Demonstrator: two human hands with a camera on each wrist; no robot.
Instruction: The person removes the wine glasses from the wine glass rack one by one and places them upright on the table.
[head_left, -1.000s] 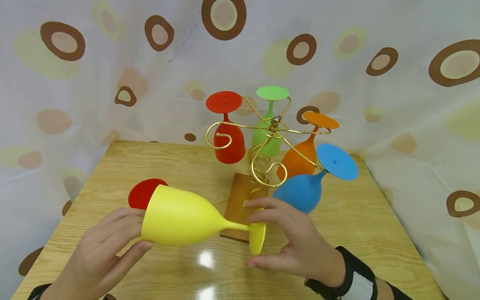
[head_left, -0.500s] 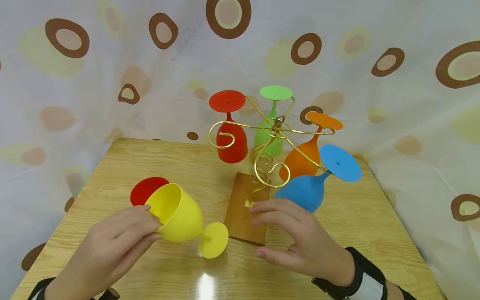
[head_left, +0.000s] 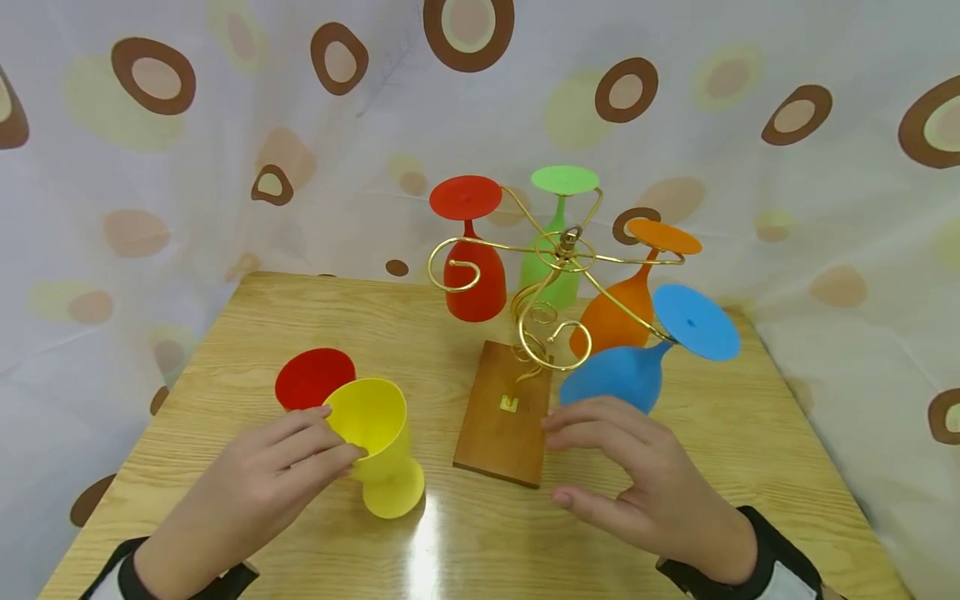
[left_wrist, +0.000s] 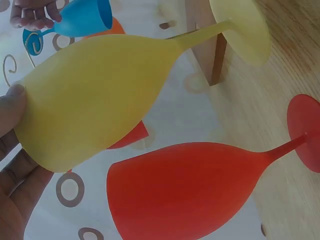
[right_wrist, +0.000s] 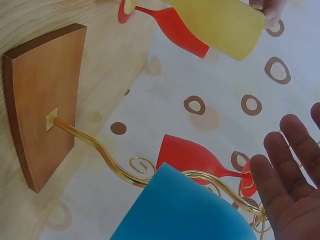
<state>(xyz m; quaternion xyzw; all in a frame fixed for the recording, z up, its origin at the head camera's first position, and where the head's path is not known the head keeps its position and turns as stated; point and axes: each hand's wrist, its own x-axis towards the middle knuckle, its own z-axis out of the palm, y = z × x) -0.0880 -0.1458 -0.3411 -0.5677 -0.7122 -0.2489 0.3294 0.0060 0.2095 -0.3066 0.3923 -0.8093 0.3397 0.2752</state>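
My left hand [head_left: 258, 483] pinches the rim of a yellow plastic wine glass [head_left: 390, 458], thumb and fingers on either side of the lip. The glass is nearly upright, mouth up. Whether its foot [left_wrist: 245, 30] touches the table is hard to tell. Just behind it stands a red wine glass [head_left: 313, 375], upright on the table and apart from it in the left wrist view. My right hand [head_left: 641, 471] hovers with nothing in it, fingers spread and relaxed, in front of a blue wine glass [head_left: 615, 375] that hangs tilted from a gold wire rack.
The rack's wooden base [head_left: 498, 429] sits mid-table, its gold stem [right_wrist: 100, 150] curving upward. Upside down from its arms hang a red glass [head_left: 476, 279], a light green glass [head_left: 566, 179] and an orange glass [head_left: 618, 308]. Two hooks face me unoccupied. Patterned cloth stands behind.
The yellow glass has swung from lying sideways to nearly upright and lower, held by my left hand. My right hand, earlier near its foot, is now apart from it.
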